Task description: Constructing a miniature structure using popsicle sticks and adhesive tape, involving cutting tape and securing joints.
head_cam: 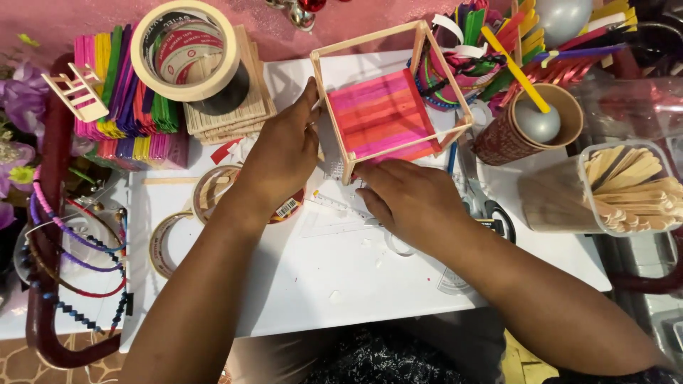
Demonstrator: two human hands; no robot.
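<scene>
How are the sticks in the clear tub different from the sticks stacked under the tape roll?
The sticks in the clear tub are plain pale wood, lying loose. The stacked sticks are pink, yellow, purple and green, packed tightly on edge. Both are flat craft sticks, and neither the left hand nor the right hand touches them.

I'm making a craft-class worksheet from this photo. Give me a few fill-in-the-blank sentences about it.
1. The left hand touches the open stick-frame ____.
2. The frame's inner panel is striped pink and ____.
3. The big tape roll lies on a stack of ____ craft sticks.
4. The clear tub near the right hand holds plain ____.

Missing words: cube; orange; plain wooden; craft sticks
</scene>
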